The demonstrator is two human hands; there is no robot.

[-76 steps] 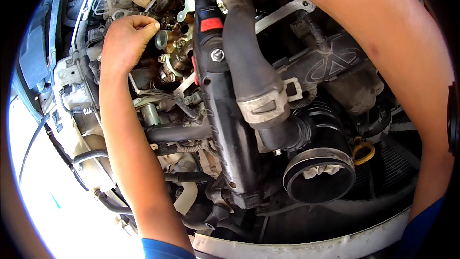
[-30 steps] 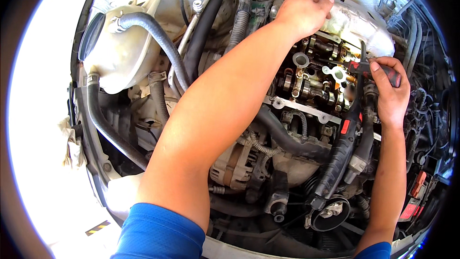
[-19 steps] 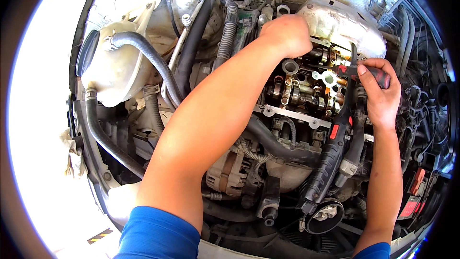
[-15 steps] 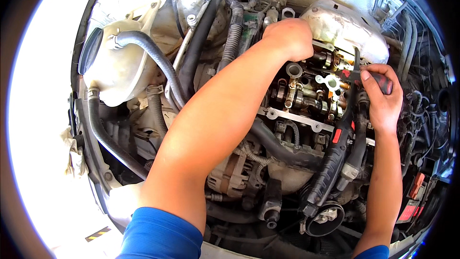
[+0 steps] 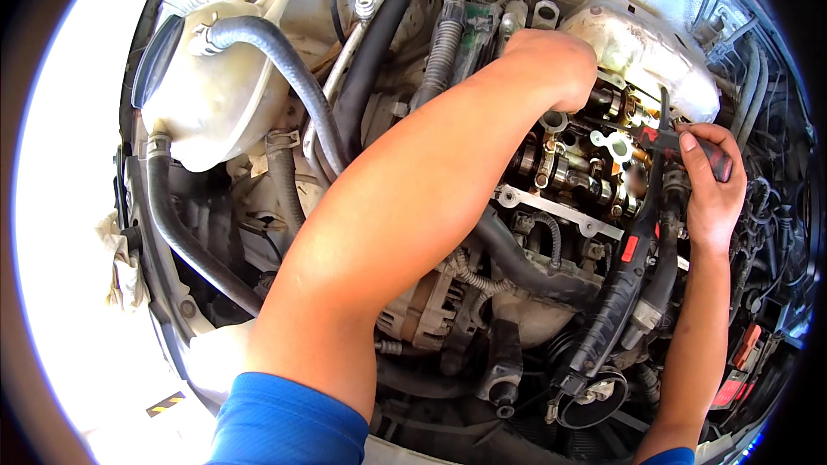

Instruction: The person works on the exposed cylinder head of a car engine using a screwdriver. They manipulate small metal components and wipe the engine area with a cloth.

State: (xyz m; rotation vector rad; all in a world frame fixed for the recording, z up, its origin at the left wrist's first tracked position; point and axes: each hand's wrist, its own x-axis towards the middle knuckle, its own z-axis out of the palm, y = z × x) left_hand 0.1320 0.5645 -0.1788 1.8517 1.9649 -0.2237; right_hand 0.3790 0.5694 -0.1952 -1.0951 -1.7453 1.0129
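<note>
My left hand (image 5: 558,69) is curled into a fist over the far left part of the open cylinder head (image 5: 564,212). The back of that hand hides its fingertips and whatever they hold. In my right hand (image 5: 713,198) is a screwdriver (image 5: 717,159) with a red and black handle, gripped at the right end of the head. Its thin shaft points left across the camshafts (image 5: 573,179), toward my left hand. A black work light (image 5: 610,319) with red buttons leans along the engine front, just left of my right forearm.
A whitish coolant tank (image 5: 220,86) with hoses stands at the left. Behind the head sits a silver heat shield (image 5: 642,47). Below are a thick black hose (image 5: 530,263) and the alternator (image 5: 422,310). Wiring (image 5: 771,224) crowds the right side. A pale glove or cloth (image 5: 122,263) hangs at the left edge.
The whole view has shifted, so the engine and both hands appear farther right. Relative to the engine, both hands stay in nearly the same places, and the right keeps its grip on the screwdriver.
</note>
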